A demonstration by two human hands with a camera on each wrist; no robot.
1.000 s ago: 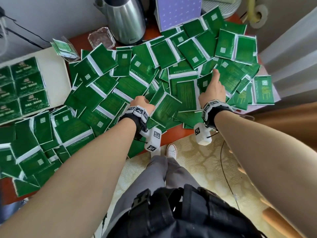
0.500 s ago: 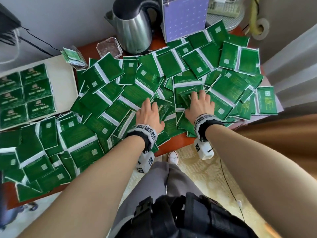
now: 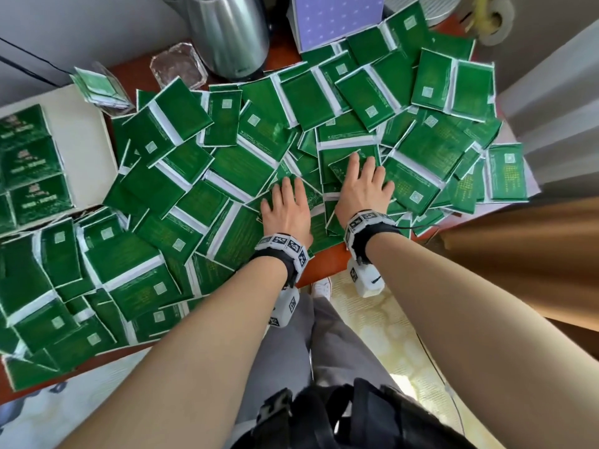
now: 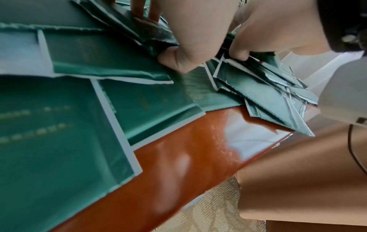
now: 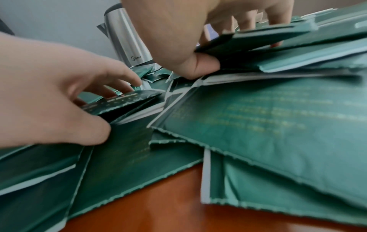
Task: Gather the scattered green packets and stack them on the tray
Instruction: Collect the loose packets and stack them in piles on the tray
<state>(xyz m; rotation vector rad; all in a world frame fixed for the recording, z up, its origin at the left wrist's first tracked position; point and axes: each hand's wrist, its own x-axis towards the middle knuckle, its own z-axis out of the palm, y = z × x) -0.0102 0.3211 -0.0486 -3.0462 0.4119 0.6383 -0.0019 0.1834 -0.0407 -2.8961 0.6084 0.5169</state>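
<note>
A: In the head view, where are your hands?

B: Both sit at the middle of the frame on the heap of green packets (image 3: 249, 163) that covers the red-brown table (image 3: 324, 264). Your left hand (image 3: 287, 210) lies palm down, fingers spread. Your right hand (image 3: 361, 186) does the same just to its right. The white tray (image 3: 87, 147) is at the left edge with packets laid in rows on it. A steel kettle (image 3: 227, 30) and a purple box (image 3: 337, 17) stand at the top.

A: And your left wrist view?

B: Your left hand (image 4: 190, 39) fills the upper middle. Thumb below and fingers above clamp a dark packet (image 4: 157, 34). Packets spread over the left half; bare table edge (image 4: 188, 157) runs across the lower middle.

A: Your right wrist view?

B: Your right hand (image 5: 208, 36), at the top, pinches a lifted packet (image 5: 258, 37) between thumb and fingers. Your left hand (image 5: 49, 94), at the left, grips another packet (image 5: 123, 100) the same way. The kettle (image 5: 127, 42) stands behind them.
</note>
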